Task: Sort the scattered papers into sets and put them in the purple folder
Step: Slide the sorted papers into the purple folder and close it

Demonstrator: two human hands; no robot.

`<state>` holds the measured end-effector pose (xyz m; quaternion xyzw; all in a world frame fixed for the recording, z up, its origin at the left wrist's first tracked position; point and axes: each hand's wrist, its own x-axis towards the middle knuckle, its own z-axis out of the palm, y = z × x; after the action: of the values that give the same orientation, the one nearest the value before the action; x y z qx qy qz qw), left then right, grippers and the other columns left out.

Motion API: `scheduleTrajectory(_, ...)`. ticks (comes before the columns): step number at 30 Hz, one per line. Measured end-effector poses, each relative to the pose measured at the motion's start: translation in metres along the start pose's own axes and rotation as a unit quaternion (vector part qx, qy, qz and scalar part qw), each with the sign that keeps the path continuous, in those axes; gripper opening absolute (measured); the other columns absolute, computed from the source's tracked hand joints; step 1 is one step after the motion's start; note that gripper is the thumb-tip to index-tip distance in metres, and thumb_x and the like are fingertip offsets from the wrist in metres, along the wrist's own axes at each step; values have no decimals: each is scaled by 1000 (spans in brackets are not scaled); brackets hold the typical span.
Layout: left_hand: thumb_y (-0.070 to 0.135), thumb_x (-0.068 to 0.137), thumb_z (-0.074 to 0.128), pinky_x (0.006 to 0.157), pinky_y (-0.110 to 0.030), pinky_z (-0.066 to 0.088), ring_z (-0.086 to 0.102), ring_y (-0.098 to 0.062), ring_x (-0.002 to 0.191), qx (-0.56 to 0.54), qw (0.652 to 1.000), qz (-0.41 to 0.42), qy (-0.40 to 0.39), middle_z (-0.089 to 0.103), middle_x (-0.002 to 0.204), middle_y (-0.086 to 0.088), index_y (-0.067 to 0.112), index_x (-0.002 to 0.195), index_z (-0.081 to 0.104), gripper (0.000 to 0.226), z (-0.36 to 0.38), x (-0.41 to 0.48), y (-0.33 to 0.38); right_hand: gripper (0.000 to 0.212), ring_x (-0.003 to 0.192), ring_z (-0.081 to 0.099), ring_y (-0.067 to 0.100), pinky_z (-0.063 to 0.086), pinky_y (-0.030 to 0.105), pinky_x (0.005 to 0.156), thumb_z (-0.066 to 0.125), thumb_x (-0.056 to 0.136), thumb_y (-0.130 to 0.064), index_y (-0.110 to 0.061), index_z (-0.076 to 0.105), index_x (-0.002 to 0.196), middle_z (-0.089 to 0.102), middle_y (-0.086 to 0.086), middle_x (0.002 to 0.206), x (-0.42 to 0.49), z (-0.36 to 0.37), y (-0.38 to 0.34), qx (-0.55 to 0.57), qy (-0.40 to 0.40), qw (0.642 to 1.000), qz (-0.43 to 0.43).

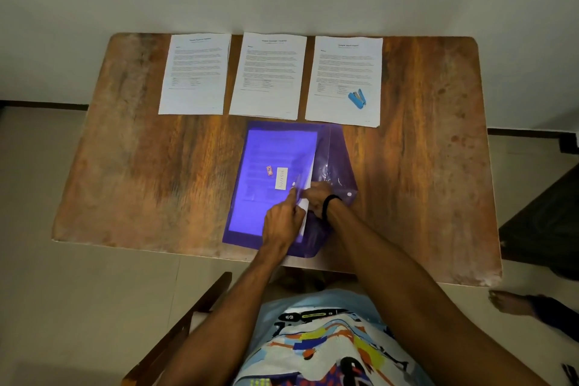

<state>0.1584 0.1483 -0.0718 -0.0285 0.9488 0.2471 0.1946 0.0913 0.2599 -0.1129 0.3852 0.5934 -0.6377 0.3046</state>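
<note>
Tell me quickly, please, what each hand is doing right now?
Left hand: pinches the purple folder's opening edge.
Right hand: grips the white papers.

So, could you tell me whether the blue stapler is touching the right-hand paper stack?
Touching. The head view shows the blue stapler lying flat on the right-hand paper stack, with white sheet visible all round it.

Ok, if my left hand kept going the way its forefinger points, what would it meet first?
Your left hand is at the purple folder's open edge; straight on it would first slide over the white paper tucked there, likely brushing your right hand. Depth is hard to judge.
</note>
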Motion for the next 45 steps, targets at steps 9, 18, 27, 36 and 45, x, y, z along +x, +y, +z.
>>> scheduleTrajectory(9, 24, 100, 50, 77, -42, 49, 62, -36, 100, 1, 999, -39, -26, 66, 117, -14, 20, 154, 31, 58, 6, 4, 0, 14, 72, 60, 21, 45, 21, 56, 62, 89, -1, -6, 63, 76, 63, 10, 76, 3, 0, 1, -202, 49, 971, -117)
scheduleTrajectory(18, 27, 98, 51, 82, -47, 53, 61, -44, 101, 42, 992, -92, -81, 43, 137, -20, 9, 127, 46, 34, 26, 5, 12, 21, 100, 65, 37, 47, 35, 80, 52, 90, -2, 0, 71, 100, 72, 19, 105, 6, -25, 8, -424, 101, 876, -206)
scheduleTrajectory(27, 28, 95, 56, 101, -43, 42, 39, -39, 131, 127, 991, -11, -34, 36, 153, -18, 16, 145, 44, 53, 27, 16, -3, 17, 81, 57, 22, 47, 24, 67, 51, 99, -10, -6, 62, 87, 62, 9, 85, 27, -70, -82, -324, 215, 888, -247)
scheduleTrajectory(36, 45, 91, 62, 99, -54, 44, 33, -47, 138, 117, 992, -48, 9, 30, 159, -18, 26, 147, 46, 62, 26, 53, -22, 61, 130, 45, 31, 41, 37, 110, 60, 97, -27, -9, 32, 149, 42, 20, 142, 124, -92, -172, -419, 300, 833, -200)
scheduleTrajectory(45, 56, 95, 51, 102, -53, 43, 30, -43, 142, 96, 991, -87, 29, 22, 163, -11, 33, 149, 42, 59, 30, 60, -31, 31, 114, 53, 34, 38, 35, 97, 61, 95, -19, -1, 61, 121, 59, 21, 119, 147, -30, -175, -383, 255, 828, -321)
